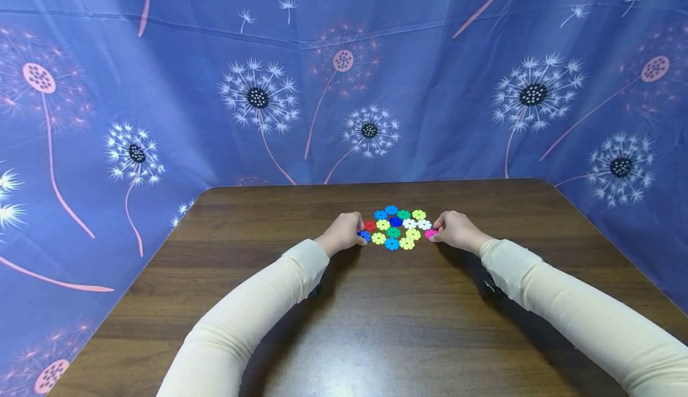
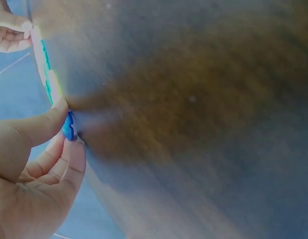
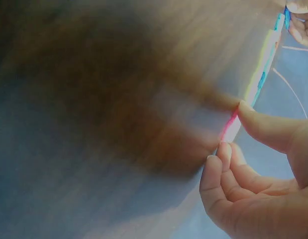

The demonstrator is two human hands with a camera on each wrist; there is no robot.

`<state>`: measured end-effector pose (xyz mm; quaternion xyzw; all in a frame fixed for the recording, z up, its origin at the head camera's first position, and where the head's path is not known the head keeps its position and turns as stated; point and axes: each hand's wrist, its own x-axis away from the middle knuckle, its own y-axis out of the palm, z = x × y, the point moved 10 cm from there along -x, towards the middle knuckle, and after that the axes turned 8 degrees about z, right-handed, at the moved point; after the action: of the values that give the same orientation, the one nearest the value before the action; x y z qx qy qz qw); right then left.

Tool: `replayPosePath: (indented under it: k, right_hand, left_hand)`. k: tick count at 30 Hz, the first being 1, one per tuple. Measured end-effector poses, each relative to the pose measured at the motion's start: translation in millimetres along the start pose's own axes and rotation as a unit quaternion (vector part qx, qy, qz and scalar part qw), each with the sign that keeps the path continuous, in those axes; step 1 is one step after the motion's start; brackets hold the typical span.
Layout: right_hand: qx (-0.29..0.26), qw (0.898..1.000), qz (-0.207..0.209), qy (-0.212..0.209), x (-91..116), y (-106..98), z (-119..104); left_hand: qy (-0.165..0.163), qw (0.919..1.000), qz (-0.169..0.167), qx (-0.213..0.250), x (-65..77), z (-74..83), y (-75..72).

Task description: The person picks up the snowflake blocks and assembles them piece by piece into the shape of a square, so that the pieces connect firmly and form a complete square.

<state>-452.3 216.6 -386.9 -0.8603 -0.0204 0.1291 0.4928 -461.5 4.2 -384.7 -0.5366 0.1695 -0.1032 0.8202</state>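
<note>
Interlocking snowflake discs in several colours lie in a flat cluster near the back of the table, among them a red disc (image 1: 369, 225), a dark blue disc (image 1: 395, 222) and a light blue disc (image 1: 392, 243). At the cluster's left edge my left hand (image 1: 344, 233) pinches a blue disc (image 2: 68, 127) between thumb and fingers. On the opposite side, a pink disc (image 3: 229, 122) is between the thumb and fingertips of my right hand (image 1: 457, 230). Seen edge-on in both wrist views, the discs run in a thin line; whether they are joined I cannot tell.
The brown wooden table (image 1: 344, 313) spreads out in front of me, its back edge just beyond the discs. A blue dandelion-print cloth (image 1: 419, 86) hangs behind it and along the sides. Both forearms reach over the table from the front.
</note>
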Motion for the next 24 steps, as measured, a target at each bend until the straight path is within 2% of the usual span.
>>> replayPosePath:
  k: [7,15,24]
  right_hand:
    - [-0.020,0.999,-0.026,0.028,-1,3,6]
    - [-0.014,0.998,-0.051,0.028,-1,5,4]
    - [-0.023,0.997,-0.054,0.043,-4,4,7]
  left_hand:
    - [-0.010,0.9996,0.004,0.025,-0.5,-3.4,0.1]
    - [-0.004,0.9985,0.014,0.053,0.4,-3.6,-8.3]
    - [-0.009,0.9983,0.013,0.057,1.2,-7.2,-12.4]
